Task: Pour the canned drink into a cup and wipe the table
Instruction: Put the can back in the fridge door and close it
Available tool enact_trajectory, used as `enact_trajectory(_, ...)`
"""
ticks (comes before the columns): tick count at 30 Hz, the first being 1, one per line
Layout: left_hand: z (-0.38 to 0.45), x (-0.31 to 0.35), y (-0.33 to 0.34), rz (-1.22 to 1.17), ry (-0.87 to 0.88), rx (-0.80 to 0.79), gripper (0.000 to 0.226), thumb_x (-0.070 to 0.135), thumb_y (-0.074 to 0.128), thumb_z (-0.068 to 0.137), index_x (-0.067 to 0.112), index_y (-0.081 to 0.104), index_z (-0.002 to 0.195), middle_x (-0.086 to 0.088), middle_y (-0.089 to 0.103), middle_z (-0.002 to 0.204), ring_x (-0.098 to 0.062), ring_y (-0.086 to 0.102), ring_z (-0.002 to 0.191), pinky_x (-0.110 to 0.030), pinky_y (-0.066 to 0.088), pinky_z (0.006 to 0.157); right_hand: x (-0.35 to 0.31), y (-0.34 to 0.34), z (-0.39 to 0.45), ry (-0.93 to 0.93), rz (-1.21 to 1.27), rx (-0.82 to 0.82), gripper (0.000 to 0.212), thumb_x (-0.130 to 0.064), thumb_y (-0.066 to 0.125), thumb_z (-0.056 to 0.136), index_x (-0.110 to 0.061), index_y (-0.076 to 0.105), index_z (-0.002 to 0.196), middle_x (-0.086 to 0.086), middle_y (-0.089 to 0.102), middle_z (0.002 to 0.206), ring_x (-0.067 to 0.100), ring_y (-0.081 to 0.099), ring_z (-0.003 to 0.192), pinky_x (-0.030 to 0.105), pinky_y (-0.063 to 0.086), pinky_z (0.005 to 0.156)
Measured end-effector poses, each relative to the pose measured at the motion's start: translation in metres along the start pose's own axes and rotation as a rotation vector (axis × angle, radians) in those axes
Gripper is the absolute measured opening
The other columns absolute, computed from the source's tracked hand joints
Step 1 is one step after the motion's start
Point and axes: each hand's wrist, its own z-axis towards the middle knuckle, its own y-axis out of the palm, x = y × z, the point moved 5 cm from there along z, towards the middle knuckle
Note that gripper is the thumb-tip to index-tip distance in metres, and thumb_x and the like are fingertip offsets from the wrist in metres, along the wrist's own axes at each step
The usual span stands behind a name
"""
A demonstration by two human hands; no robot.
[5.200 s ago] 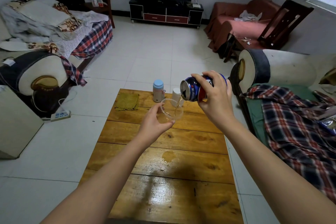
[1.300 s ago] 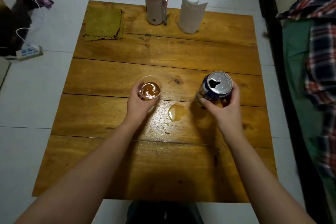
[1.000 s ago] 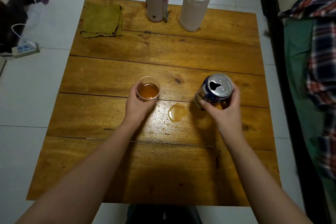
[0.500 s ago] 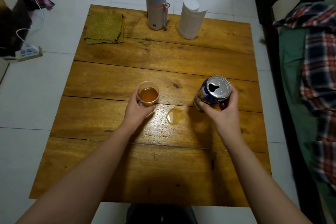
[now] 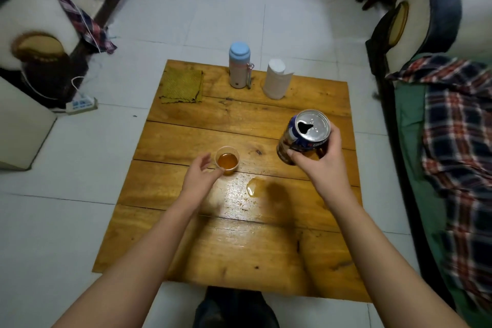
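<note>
Head view, starting nearest the person and using the puddle (image 5: 255, 187) of amber liquid as the landmark: it lies on the wooden table (image 5: 239, 247) about mid-table, with small droplets scattered just to its left. Both bare forearms reach in from the near edge, one on either side of it. Left of the puddle and slightly beyond it, the left hand (image 5: 200, 178) sits beside the cup (image 5: 227, 164); its fingers (image 5: 203, 161) are loosely spread around the cup's near-left side, and whether they touch it cannot be told. The clear cup stands upright on the table, partly filled with amber drink. Right of the puddle and beyond it, the right hand (image 5: 318, 165) grips the can (image 5: 304, 136), fingers and thumb curled round its lower body, the can lifted clear of the table and tilted with its opened top facing the camera. Well beyond the puddle, at the far edge, stand a bottle (image 5: 239, 65) with a blue cap and, just right of it, a white paper roll (image 5: 277, 80); a folded green cloth (image 5: 182, 85) lies on the far left corner.
</note>
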Motion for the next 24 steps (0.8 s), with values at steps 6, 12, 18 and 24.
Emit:
enact_trajectory(6,-0.059,0.06,0.006,-0.137,0.095,-0.189,0.042,0.004,0.06,0.085,0.009,0.05,0.126,-0.008,0.061,0.12,-0.013,0.058,0.105,-0.012,0.051,0.077,-0.061,0.0,-0.018,-0.11,-0.021,-0.127,0.076,-0.02,0.079,0.068,-0.035,0.031,0.126,-0.025,0.043,0.115,-0.002,0.043,0.112,0.01,0.033,0.09)
enact_trajectory(12,-0.109,0.087,0.007,-0.284,0.126,-0.288,0.033,0.0,0.058,0.085,0.024,0.057,0.109,-0.004,0.065,0.112,-0.016,0.062,0.107,-0.029,0.048,0.095,-0.094,0.008,-0.043,-0.198,0.013,-0.244,0.075,-0.016,0.081,0.066,-0.035,0.034,0.121,-0.028,0.048,0.113,-0.021,0.044,0.103,0.002,0.037,0.088)
enact_trajectory(18,-0.14,0.079,-0.013,-0.365,0.13,-0.218,0.038,-0.002,0.055,0.085,0.02,0.056,0.115,-0.003,0.067,0.11,-0.017,0.065,0.105,-0.031,0.05,0.094,-0.105,0.027,-0.062,-0.239,0.014,-0.367,0.076,-0.015,0.08,0.066,-0.038,0.033,0.121,-0.028,0.048,0.115,-0.012,0.045,0.111,0.008,0.038,0.094)
enact_trajectory(24,-0.17,0.053,-0.047,-0.442,0.104,-0.071,0.043,-0.007,0.052,0.084,0.014,0.053,0.121,-0.007,0.067,0.112,-0.019,0.065,0.104,-0.032,0.05,0.092,-0.115,0.064,-0.086,-0.271,0.019,-0.549,0.074,-0.015,0.08,0.067,-0.04,0.035,0.121,-0.028,0.049,0.114,-0.014,0.047,0.108,0.006,0.04,0.088)
